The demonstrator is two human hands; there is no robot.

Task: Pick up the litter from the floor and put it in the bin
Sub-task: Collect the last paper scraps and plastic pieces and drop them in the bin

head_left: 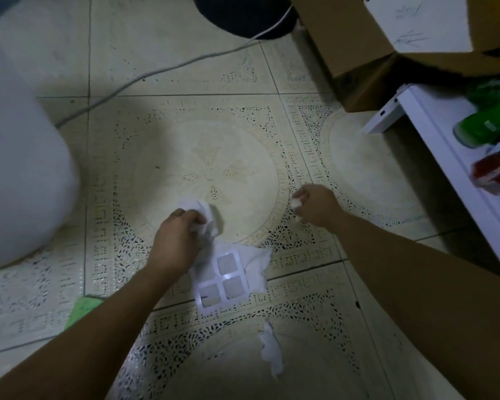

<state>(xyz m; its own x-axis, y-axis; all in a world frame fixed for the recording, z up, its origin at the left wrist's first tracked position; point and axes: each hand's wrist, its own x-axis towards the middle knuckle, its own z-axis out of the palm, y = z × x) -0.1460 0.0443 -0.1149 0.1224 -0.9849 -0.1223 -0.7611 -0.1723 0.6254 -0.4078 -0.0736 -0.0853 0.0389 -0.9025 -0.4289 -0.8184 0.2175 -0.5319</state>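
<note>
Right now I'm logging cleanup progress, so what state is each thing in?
Left hand: closed on crumpled white tissue.
Right hand: fingers pinching small white paper wad.
White plastic four-pocket tray: hanging from the left hand's bundle.
Torn white paper scrap: lying on the floor, untouched.
Brown cardboard box: flaps open.

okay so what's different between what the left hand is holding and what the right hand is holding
The left hand grips a big loose bundle of crumpled white tissue with a white gridded plastic sheet hanging from it; the right hand pinches one small tight white wad. The bundle spills well past the fingers; the wad barely shows. Both look like white litter.
</note>
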